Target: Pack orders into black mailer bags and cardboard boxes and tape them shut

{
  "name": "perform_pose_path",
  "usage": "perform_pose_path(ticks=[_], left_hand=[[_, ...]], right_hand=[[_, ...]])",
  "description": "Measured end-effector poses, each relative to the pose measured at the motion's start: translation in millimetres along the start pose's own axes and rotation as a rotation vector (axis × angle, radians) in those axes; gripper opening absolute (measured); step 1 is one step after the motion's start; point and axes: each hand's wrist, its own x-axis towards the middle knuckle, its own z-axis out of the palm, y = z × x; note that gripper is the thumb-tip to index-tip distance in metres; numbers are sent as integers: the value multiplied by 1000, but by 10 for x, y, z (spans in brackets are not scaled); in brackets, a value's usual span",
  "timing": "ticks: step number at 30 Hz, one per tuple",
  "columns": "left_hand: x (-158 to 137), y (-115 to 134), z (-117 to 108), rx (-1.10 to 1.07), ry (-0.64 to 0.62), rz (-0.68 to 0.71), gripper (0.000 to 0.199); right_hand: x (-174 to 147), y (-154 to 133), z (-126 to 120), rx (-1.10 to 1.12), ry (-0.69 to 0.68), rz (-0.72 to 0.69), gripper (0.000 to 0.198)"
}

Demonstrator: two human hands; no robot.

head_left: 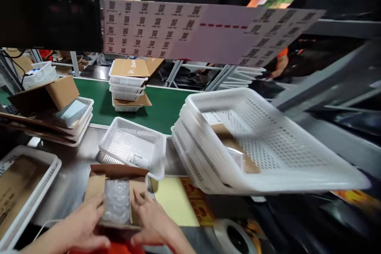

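metal surface (70,168) | middle: white basket (143,135) | back left: basket stack (85,122) | near: yellow sheet (174,202) | green belt (95,94) behind: white basket pile (127,96)

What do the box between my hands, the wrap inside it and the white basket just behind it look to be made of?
Box: matte brown cardboard, judging by its stiff folded flaps. Wrap: probably clear plastic bubble wrap, glossy with rounded bumps. Basket: likely moulded plastic, smooth and slightly shiny, with rows of small holes.
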Motion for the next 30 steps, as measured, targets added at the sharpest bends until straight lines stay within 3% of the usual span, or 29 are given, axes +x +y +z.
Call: perform_pose_path(ticks=[2,4,7,8,10,12,14,16,18,21,23,24,25,27,30], left_hand=[[157,-54,30,-24,-88,89,63],[313,-207,116,55,-45,76,52],[570,-509,314,292,330,240,37],[670,-579,355,359,472,313,38],[881,-616,351,441,617,303,75],[1053,-519,254,437,539,142,125],[1108,-364,163,364,379,6,151],[1016,-242,171,262,228,-18,148],[830,-196,279,157,79,26,128],[591,-224,445,66,-62,71,107],[547,-241,470,53,-82,51,111],[557,-241,458,49,-86,36,116],[579,-235,436,45,-92,21,120],[638,-218,390,40,-85,6,121],[690,-238,361,61,-48,-3,114]], right_hand=[[45,23,-19,-36,-12,-11,114],[133,87,-12,-28,10,6,93],[346,273,171,111,292,146,47],[431,352,296,179,444,192,45],[598,511,617,320,740,237,69],[732,636,957,447,931,278,105],[804,701,1216,519,1038,334,131],[809,709,1335,486,1121,326,145],[759,690,1316,338,1183,191,140],[628,672,1108,33,1074,-82,101],[533,675,912,-90,848,-169,74],[491,677,814,-118,721,-186,70],[457,678,723,-129,606,-198,74],[423,680,583,-131,447,-214,104],[463,679,523,-98,342,-229,139]])
